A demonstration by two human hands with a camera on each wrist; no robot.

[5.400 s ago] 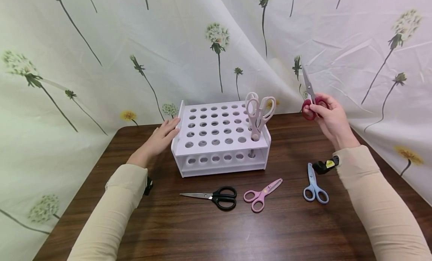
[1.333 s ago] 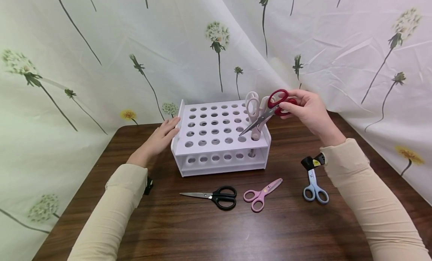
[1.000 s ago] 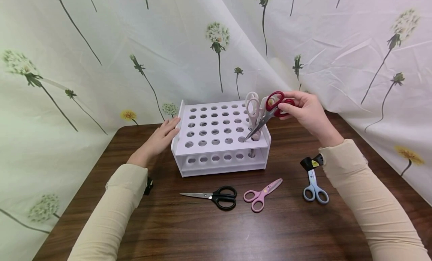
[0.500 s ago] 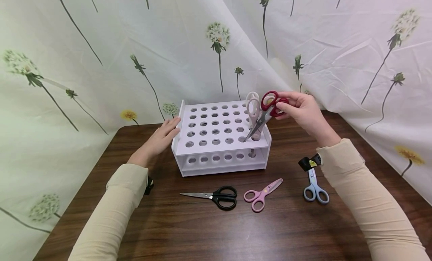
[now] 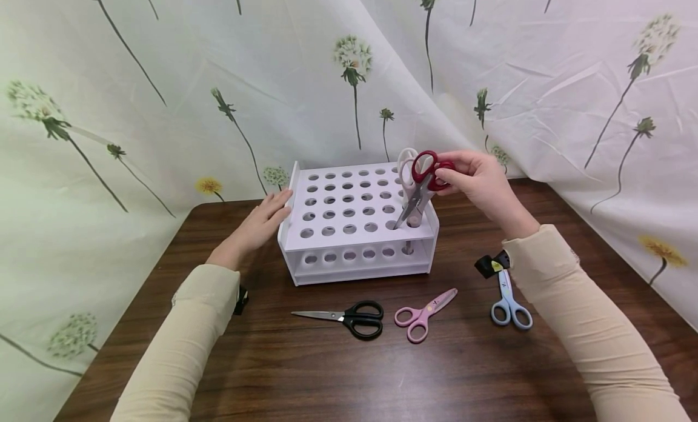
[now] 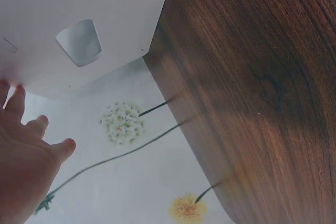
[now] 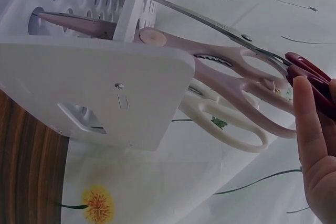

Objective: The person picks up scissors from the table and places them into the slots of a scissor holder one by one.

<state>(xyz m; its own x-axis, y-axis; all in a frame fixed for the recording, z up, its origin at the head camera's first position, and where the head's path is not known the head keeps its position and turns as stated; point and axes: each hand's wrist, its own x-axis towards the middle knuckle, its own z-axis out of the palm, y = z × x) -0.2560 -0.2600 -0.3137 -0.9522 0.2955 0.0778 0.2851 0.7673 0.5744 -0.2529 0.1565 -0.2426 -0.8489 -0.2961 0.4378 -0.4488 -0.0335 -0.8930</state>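
My right hand [image 5: 480, 182] pinches the red handle of a pair of scissors [image 5: 415, 199], tilted blades down. The blade tip sits in a front-row hole of the white perforated rack [image 5: 360, 276], second from the right. Close by, pale pink scissors [image 7: 231, 90] stand in the front right corner hole, largely hidden behind the red pair in the head view. White scissors [image 7: 197, 106] stand behind those. With fingers extended, my left hand [image 5: 253, 228] rests against the rack's left side panel; the left wrist view shows its fingertips [image 6: 17, 98] at that panel.
On the brown wooden table [image 5: 349, 379], before the rack, lie black-handled scissors [image 5: 353, 317] and pink scissors [image 5: 424, 314]. Blue scissors [image 5: 507, 301] lie further right, partly under my right wrist's camera. A flower-print cloth [image 5: 305, 76] hangs behind.
My right hand has carried the red-handled scissors from the right to the rack, turned them blades down and put the tip in the hole. Lately they tilt more upright. The left hand stays put.
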